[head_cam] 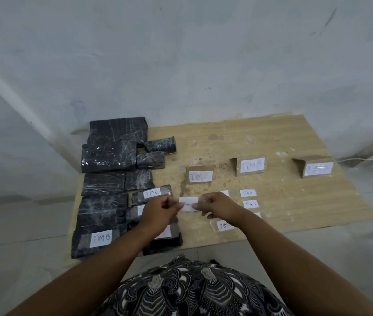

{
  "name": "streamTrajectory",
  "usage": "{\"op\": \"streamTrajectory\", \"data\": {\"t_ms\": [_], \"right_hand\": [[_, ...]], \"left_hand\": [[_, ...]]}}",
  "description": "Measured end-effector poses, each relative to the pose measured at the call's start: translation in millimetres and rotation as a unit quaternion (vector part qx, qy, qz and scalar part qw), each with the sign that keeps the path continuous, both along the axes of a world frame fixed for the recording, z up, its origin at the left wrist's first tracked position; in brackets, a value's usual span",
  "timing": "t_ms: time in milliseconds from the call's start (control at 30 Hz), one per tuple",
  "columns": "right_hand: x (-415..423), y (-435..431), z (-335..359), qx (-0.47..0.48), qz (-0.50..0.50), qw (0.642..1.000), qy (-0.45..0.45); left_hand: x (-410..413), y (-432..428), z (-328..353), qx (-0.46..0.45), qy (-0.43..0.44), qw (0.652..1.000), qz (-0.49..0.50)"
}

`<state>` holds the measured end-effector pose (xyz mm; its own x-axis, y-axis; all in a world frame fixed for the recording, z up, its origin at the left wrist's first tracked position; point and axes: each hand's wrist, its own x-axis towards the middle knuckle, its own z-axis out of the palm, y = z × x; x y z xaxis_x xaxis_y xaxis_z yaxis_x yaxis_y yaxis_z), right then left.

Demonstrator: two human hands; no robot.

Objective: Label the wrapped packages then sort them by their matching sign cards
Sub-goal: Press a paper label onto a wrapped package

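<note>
My left hand and my right hand pinch the two ends of a white paper label, held above the wooden board. Several black wrapped packages lie in a block at the board's left. Some carry labels: one reads TIM C, another TIM B. Three folded cardboard sign cards stand further back: TIM C, a middle one and a right one. Loose labels reading TIM A lie right of my hands.
The board rests on a pale tiled floor against a white wall. A white cable runs along the floor at the right. Another loose label lies under my right forearm. My patterned clothing fills the bottom of the view.
</note>
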<state>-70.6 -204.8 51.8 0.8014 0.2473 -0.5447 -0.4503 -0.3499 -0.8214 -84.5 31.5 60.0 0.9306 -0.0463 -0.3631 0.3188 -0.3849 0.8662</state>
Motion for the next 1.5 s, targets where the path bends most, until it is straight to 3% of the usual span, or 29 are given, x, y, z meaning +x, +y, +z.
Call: {"op": "streamTrajectory", "data": {"t_ms": [167, 500, 667, 833, 1000, 1167, 1367, 1500], "right_hand": [[5, 49, 11, 0.027, -0.050, 0.998, 0.037], [16, 136, 37, 0.044, -0.054, 0.996, 0.060], [19, 162, 36, 0.045, -0.058, 0.996, 0.053], [28, 199, 57, -0.004, -0.078, 0.996, -0.041], [37, 231, 63, -0.036, -0.092, 0.991, -0.086], [28, 248, 45, -0.034, -0.111, 0.991, -0.067], [21, 269, 23, -0.037, -0.124, 0.991, -0.019], [35, 282, 7, -0.082, -0.048, 0.995, -0.029]], "left_hand": [[-3, 53, 11, -0.030, -0.001, 0.997, 0.077], [-4, 143, 21, -0.056, 0.014, 0.985, 0.165], [-2, 172, 33, -0.050, -0.010, 0.984, 0.171], [5, 200, 49, -0.028, -0.072, 0.981, 0.176], [16, 234, 56, -0.074, -0.048, 0.982, 0.168], [14, 260, 42, -0.096, -0.025, 0.987, 0.128], [10, 281, 12, -0.046, -0.007, 0.993, 0.112], [18, 296, -12, 0.001, 0.026, 0.991, 0.128]]}}
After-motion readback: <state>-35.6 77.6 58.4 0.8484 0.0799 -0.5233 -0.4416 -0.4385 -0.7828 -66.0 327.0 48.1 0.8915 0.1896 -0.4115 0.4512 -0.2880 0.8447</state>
